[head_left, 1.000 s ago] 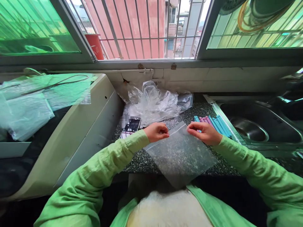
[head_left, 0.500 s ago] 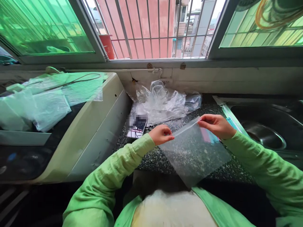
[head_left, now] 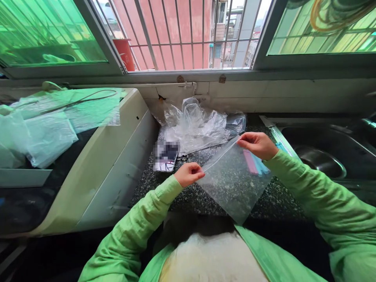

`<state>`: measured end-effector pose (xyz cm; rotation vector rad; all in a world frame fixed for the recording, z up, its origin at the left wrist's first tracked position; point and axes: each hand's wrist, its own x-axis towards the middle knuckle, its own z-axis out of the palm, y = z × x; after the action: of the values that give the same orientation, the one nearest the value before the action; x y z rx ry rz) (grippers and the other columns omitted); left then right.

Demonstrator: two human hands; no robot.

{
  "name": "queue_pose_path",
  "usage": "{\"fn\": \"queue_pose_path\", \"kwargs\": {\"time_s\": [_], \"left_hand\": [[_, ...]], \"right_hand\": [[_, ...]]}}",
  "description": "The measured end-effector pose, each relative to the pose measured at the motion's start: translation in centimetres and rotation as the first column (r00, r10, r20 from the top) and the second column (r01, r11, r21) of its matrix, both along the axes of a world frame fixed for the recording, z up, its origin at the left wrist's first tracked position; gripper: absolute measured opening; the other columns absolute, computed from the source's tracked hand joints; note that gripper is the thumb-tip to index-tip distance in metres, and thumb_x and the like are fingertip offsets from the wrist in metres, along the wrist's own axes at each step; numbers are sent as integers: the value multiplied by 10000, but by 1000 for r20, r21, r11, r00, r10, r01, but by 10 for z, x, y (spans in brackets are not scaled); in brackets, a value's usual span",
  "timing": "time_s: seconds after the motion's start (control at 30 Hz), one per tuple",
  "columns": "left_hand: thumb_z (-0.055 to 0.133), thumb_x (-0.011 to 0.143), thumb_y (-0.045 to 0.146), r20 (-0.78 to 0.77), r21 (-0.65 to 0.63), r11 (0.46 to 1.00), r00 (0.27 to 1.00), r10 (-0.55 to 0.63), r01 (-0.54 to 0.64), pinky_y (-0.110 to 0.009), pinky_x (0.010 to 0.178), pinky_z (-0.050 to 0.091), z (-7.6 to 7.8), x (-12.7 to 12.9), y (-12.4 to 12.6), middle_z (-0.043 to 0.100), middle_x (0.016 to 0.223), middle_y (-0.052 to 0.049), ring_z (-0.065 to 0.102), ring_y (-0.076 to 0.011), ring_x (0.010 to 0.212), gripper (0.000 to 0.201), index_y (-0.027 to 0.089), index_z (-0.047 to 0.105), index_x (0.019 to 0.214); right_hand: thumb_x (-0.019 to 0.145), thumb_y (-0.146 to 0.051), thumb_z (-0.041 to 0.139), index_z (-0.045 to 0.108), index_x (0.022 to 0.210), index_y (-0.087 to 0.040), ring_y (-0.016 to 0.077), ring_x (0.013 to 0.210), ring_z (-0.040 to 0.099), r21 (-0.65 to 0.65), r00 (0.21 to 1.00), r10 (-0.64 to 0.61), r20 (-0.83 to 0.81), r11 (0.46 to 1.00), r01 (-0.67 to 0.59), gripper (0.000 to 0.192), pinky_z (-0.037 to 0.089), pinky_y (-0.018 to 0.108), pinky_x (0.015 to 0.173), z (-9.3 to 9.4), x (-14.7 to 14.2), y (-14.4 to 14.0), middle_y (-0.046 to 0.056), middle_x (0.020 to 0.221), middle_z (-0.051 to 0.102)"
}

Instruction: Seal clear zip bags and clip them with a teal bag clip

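Zip bag [head_left: 235,184]: clear, flat, rectangular film, held taut above our speckled granite worktop [head_left: 194,199]. Left hand [head_left: 188,174] and right hand [head_left: 257,145] each pinch a top corner. Crumpled clear plastic [head_left: 196,125] behind; pink/blue strips [head_left: 255,164] show through.

Clear, slightly frosted bag [head_left: 235,184] — the speckled black-and-grey counter [head_left: 188,199] shows through it. Behind it lie pink and blue sticks [head_left: 257,164]. Bright green sleeves [head_left: 141,223] on both arms. The crumpled plastic [head_left: 196,125] is colourless; the appliance [head_left: 96,164] is cream — with black on top. Green-tinted window panes [head_left: 49,35], a salmon-red wall [head_left: 182,31] beyond the bars, a red pot [head_left: 123,49].
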<state>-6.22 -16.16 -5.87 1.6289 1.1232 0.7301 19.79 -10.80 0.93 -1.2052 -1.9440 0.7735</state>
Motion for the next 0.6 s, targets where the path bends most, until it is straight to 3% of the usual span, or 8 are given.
{"fn": "queue_pose_path", "kwargs": {"time_s": [0.13, 0.27, 0.33, 0.43, 0.53, 0.6], "left_hand": [[674, 540, 362, 171, -9, 978, 963, 207, -208, -192, 482, 307, -4, -6, -1, 464, 490, 39, 385, -52, 483, 270, 119, 557, 549], [684, 517, 424, 449, -99, 873, 762, 467, -477, -185, 438, 307, -11, -4, 6, 484, 511, 42, 380, -46, 450, 315, 140, 556, 570], [688, 507, 439, 521, -148, 838, 679, 517, -525, -183, 424, 304, -13, 0, 11, 516, 538, 36, 382, -43, 438, 328, 145, 565, 586], [699, 502, 410, 530, -115, 857, 698, 481, -503, -182, 443, 314, -8, 11, 20, 530, 531, 34, 396, -43, 448, 304, 141, 579, 580], [700, 497, 380, 491, -54, 902, 775, 397, -428, -186, 476, 328, 0, 28, 28, 509, 504, 37, 409, -49, 474, 282, 135, 568, 546], [688, 511, 377, 464, -15, 930, 821, 332, -367, -190, 475, 318, 3, 39, 32, 481, 487, 42, 396, -52, 474, 277, 135, 555, 537]], "right_hand": [[620, -487, 605, 578, 639, -157, 92, 524, 452, -40, 998, -46, -43, 998, 44, 331, 387, 244, 511, 3, 5, 4, -1, 573, 541], [607, -540, 604, 574, 640, -165, 96, 539, 470, -86, 995, -78, -55, 994, 73, 378, 407, 244, 527, -10, 14, -4, 1, 588, 553], [597, -567, 600, 568, 639, -171, 102, 544, 489, -118, 995, -93, -48, 989, 87, 400, 422, 245, 533, -20, 23, -10, 0, 586, 560], [594, -586, 591, 589, 692, -177, 134, 601, 546, -163, 997, -59, 55, 984, 68, 421, 462, 274, 580, -31, 40, -16, 22, 636, 604], [639, -531, 580, 610, 863, -167, 169, 680, 580, -2, 968, -170, 183, 985, 174, 428, 479, 318, 636, -28, 45, -18, 68, 781, 646], [687, -454, 563, 611, 909, -160, 179, 737, 589, 116, 960, -161, 230, 984, 137, 372, 476, 332, 687, -23, 35, -18, 85, 854, 650]]}}
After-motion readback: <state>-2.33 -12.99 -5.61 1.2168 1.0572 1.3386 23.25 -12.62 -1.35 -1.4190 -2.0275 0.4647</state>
